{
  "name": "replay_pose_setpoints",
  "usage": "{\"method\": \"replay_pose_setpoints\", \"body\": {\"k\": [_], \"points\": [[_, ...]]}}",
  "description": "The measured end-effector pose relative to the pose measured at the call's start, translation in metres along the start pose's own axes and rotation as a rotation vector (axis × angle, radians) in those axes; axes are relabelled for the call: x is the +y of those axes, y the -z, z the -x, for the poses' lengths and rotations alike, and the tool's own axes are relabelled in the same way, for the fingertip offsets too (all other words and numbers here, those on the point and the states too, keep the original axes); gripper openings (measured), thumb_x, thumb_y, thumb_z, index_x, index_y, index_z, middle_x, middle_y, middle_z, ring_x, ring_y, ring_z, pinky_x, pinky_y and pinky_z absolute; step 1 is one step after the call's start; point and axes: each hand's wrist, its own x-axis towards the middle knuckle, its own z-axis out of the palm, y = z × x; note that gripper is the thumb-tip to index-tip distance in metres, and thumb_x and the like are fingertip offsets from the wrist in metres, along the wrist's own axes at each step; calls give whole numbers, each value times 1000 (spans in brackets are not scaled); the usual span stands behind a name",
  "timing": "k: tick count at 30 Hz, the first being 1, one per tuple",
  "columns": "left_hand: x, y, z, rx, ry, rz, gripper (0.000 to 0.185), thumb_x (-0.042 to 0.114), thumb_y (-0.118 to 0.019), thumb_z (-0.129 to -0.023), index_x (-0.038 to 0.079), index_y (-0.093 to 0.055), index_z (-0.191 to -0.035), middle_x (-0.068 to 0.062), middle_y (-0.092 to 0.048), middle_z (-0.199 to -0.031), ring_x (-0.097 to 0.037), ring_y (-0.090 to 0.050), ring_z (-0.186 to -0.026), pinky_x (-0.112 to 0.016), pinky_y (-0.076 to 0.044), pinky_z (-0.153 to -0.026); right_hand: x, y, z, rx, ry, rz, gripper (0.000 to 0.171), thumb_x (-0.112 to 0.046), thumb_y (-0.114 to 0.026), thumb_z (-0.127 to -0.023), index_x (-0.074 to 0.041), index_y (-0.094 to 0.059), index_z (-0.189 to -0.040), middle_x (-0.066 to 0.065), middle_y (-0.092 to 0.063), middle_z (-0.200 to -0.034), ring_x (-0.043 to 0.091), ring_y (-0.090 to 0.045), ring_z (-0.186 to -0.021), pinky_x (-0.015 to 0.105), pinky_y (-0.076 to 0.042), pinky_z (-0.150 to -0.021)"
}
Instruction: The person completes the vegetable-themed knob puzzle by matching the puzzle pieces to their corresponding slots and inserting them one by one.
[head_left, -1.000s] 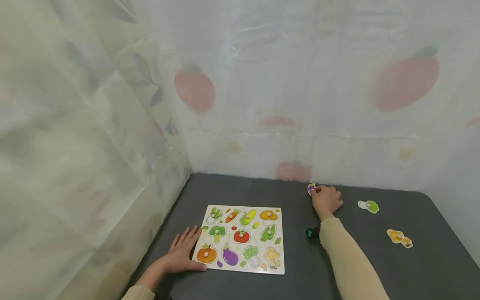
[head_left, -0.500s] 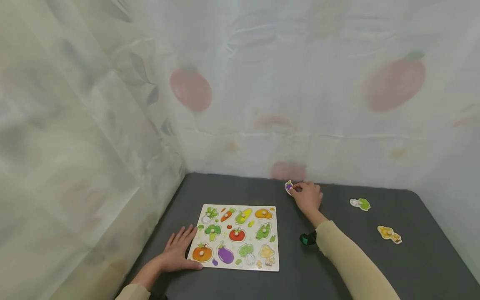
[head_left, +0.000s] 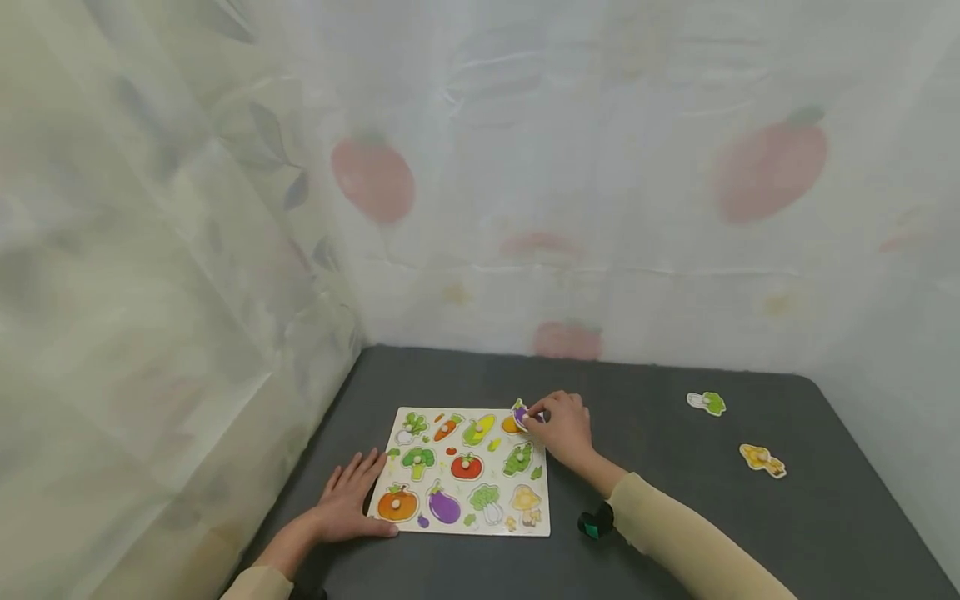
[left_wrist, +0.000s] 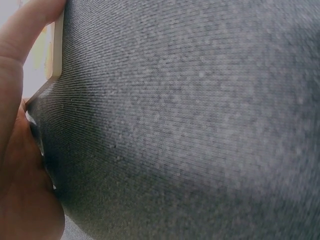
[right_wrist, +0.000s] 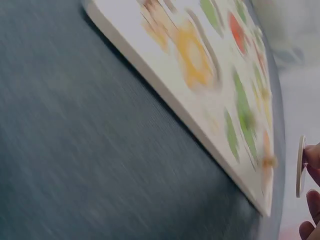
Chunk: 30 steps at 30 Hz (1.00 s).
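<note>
A white puzzle board (head_left: 491, 468) printed with vegetables lies on the dark table. Along its left edge rests my left hand (head_left: 347, 500), fingers spread straight, thumb at the near corner; the left wrist view shows the thumb (left_wrist: 25, 32) by the board's edge (left_wrist: 57, 47). My right hand (head_left: 566, 425) pinches an eggplant puzzle piece (head_left: 519, 413) above the board's far right corner. From the right wrist the piece (right_wrist: 301, 167) appears edge-on between fingertips, apart from the board. Several pieces with knobs sit in the board; the printed eggplant (head_left: 444, 505) shows no knob.
A bok choy piece (head_left: 707, 403) and a yellow mushroom piece (head_left: 762, 460) lie on the right of the table (head_left: 660, 500). Patterned curtains (head_left: 465, 292) hang behind and to the left. A dark wrist camera (head_left: 596, 521) sits by the right sleeve.
My right hand has carried the eggplant piece leftward and nearer, from the table's far side to over the board's corner. The left hand stays at the board; the head view has shifted slightly.
</note>
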Motion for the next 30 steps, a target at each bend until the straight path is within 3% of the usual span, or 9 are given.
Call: {"method": "replay_pose_setpoints", "body": {"k": [15, 20, 30], "points": [[2, 3, 1, 5, -15, 7, 127, 71, -79, -73, 9, -18, -165, -20, -14, -169, -50, -5, -152, -72, 0, -115, -52, -46, 48, -163, 144, -31, 8, -36, -80, -86, -31, -77, -82, -7, -64, -105, 21, -49, -104, 45, -40, -88], [0, 2, 0, 8, -23, 1, 127, 72, -79, -73, 9, -18, -165, -20, -14, -169, -49, -5, -152, -72, 0, -115, -72, -65, 63, -211, 191, 11, 7, -38, -81, -84, -33, -78, -80, -14, -61, -97, 15, -49, -99, 43, -42, -88], [1, 2, 0, 11, -14, -13, 127, 74, -78, -72, 9, -19, -165, -20, -15, -169, -50, -7, -152, -72, -1, -115, -91, -87, 75, -209, 225, 62, 9, -38, -82, -80, -33, -77, -75, -15, -55, -88, 14, -47, -92, 37, -39, -79]]}}
